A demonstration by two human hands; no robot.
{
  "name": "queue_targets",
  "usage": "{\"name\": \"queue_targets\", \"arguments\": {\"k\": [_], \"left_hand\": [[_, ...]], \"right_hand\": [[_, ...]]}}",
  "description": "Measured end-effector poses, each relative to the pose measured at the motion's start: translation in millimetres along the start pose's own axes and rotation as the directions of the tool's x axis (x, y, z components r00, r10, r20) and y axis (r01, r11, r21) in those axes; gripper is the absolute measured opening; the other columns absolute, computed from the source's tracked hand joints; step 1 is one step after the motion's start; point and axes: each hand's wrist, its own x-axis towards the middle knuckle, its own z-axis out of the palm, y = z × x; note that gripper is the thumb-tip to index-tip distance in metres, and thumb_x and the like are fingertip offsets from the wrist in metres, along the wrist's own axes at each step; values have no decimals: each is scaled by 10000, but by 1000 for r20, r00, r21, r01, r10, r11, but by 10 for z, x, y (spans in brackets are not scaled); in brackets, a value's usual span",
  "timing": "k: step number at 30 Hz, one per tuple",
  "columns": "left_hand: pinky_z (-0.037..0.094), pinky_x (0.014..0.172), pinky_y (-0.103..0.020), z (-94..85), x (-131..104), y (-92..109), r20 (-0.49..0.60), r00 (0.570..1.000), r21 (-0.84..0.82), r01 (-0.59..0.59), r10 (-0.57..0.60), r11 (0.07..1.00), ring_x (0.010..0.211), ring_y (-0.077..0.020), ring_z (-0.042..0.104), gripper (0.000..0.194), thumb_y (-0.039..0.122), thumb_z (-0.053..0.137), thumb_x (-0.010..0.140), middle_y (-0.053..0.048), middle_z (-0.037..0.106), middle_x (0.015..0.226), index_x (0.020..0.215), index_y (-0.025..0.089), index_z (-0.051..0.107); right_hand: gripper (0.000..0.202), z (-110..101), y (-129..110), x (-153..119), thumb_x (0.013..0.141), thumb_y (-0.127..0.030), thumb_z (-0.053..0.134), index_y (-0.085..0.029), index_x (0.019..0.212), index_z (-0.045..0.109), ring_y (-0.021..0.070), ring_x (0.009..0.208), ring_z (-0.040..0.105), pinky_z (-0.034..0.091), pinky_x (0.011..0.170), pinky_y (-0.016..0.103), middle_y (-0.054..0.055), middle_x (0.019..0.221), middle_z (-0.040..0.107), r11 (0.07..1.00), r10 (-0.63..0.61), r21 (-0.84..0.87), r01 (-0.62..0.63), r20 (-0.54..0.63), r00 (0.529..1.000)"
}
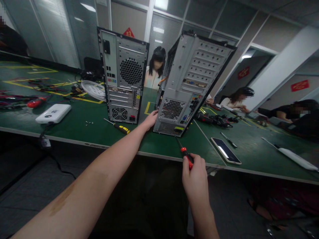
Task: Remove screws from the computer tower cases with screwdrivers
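Note:
Two grey computer tower cases stand upright on a green table, rear panels facing me. My left hand rests against the lower left edge of the right tower, which tilts slightly. My right hand is closed on a red-handled screwdriver near the table's front edge; its dark shaft points up toward the base of that tower. The left tower stands untouched.
A yellow-and-black screwdriver and small screws lie before the left tower. A white box and white fan grille sit left. A phone, a pen and cable bundle lie right. Other people sit behind and at the right.

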Motion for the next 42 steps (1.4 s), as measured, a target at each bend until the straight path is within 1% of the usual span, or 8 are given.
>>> {"name": "queue_targets", "arguments": {"k": [5,8,15,20,25,29,36,42], "left_hand": [[485,1156,-477,-9,23,-11,-15,1000,37,23,-22,999,1344,-326,650,583,522,688,903,-120,702,1444,1402,221,676],[488,1154,-475,-14,30,-15,-10,1000,40,22,-22,999,1356,-325,643,595,543,690,900,-115,697,1453,1409,235,674],[490,1146,-453,-5,-20,34,-10,1000,37,24,-24,999,1342,-317,648,614,546,696,898,-122,694,1452,1419,221,670],[495,1130,-436,-3,-50,72,-10,999,37,35,-35,999,1328,-310,658,602,536,692,903,-117,703,1442,1421,231,669],[499,1126,-434,11,-62,89,-10,1000,34,28,-28,999,1331,-309,654,590,522,691,904,-111,714,1432,1414,226,669],[494,1136,-414,22,-87,111,-2,1000,8,18,-18,1000,1336,-294,652,573,503,689,912,-108,717,1432,1406,214,666],[500,1137,-426,13,-95,115,1,1000,8,22,-22,1000,1349,-302,647,576,511,691,915,-117,705,1444,1409,217,663],[477,1157,-466,4,-61,84,0,1000,25,22,-22,999,1357,-325,640,618,553,703,890,-127,701,1449,1410,222,663]], "right_hand": [[433,-3,20,5,1036,-526,390,-207,1185,641,312,950,668,533,891,477,124,1008,651,999,36,16,-37,24,999],[405,18,47,-9,1006,-530,468,-208,1126,684,305,994,650,537,931,493,139,1110,584,1000,-14,2,14,-31,999],[353,65,110,-29,946,-292,496,-173,1231,667,305,1089,633,543,984,510,166,1250,513,992,-123,-42,121,-51,991],[374,44,62,-28,1028,-422,460,-179,1235,655,304,1050,669,559,916,474,174,1251,582,995,-93,-46,92,-38,995],[430,9,24,2,1043,-504,426,-183,1240,634,315,997,679,546,897,475,156,1089,670,1000,2,4,-1,-30,1000],[366,3,24,-6,1024,-488,468,-206,1142,669,304,1009,652,536,943,494,141,1119,607,1000,-25,-5,25,-38,999],[314,21,55,-40,938,-220,481,-206,1196,660,297,1095,630,541,985,501,152,1274,490,993,-107,-47,107,-2,994],[320,7,13,-52,1012,-352,463,-191,1223,641,292,995,659,557,879,480,162,1243,552,993,-100,-65,99,-10,995]]}}
